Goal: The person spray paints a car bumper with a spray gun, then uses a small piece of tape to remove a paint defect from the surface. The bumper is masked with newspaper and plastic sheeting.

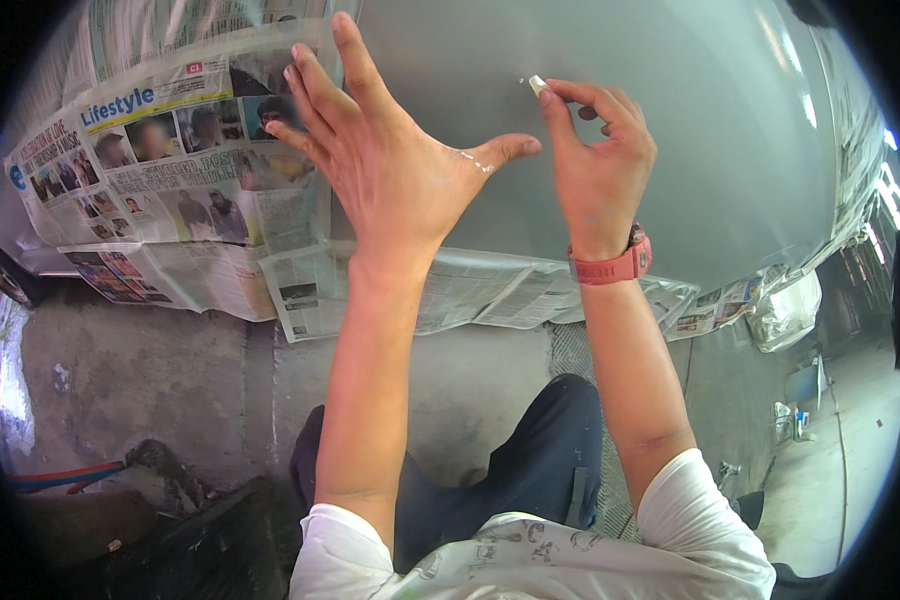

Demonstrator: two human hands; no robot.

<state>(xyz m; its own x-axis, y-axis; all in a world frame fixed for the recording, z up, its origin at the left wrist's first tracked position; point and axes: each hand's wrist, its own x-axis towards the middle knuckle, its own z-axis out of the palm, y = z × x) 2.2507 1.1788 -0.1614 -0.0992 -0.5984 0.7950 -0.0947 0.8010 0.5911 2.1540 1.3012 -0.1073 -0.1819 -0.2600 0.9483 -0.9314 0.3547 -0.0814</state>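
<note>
A smooth grey car panel (450, 45) spreads out before me. My left hand (400, 165) is open above the panel's left side, fingers spread and thumb stretched to the right; whether it touches the surface I cannot tell. White smears run along the skin between its thumb and forefinger. Between thumb and forefinger, my right hand (602, 150) pinches a small white piece (537, 85), whose kind I cannot make out. Just left of that piece, a tiny white spot (521, 80) shows on the grey surface. A red watch (615, 262) is on my right wrist.
Newspaper sheets (180, 180) and clear plastic film cover the areas left of and below the panel. A wheel (5, 265) shows at far left. Below lies a grey concrete floor (160, 365), with red and blue hoses (65, 478) at lower left. A plastic-wrapped bundle (788, 310) stands at right.
</note>
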